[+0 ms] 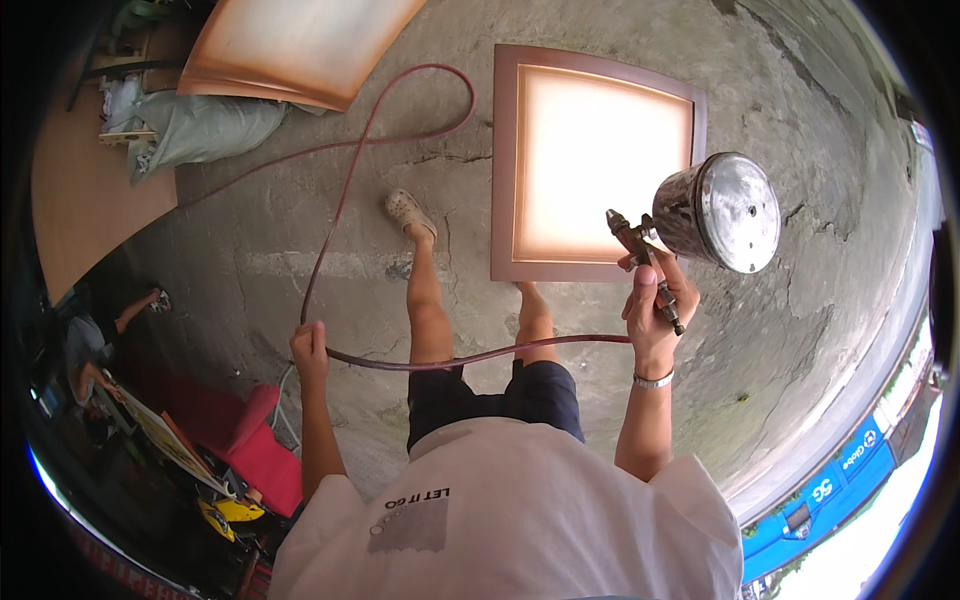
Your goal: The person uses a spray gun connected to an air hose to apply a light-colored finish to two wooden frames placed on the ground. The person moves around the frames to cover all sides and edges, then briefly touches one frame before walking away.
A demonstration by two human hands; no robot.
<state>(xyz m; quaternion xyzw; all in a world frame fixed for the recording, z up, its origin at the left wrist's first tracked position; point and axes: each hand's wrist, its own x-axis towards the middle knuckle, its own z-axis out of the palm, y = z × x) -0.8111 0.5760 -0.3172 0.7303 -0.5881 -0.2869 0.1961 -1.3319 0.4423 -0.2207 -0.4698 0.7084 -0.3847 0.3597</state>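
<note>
My right hand [658, 312] is closed around a spray gun [640, 245] with a round metal paint cup [740, 212] on it. The gun is raised over the lower right corner of a framed panel [508, 160], whose brown border surrounds a bright white middle. At my left side, my left hand [310, 345] grips a dark red air hose [480, 358]. From there the hose runs across in front of my legs to my right wrist, where its end is hidden. Its other part loops over the concrete floor.
Another brown-edged white panel [300, 45] lies at the upper left. Near it are a grey-green plastic bag [205, 125] and a flat brown board [90, 200]. A red chair [262, 455] stands at the lower left, and another person [90, 345] is at the far left.
</note>
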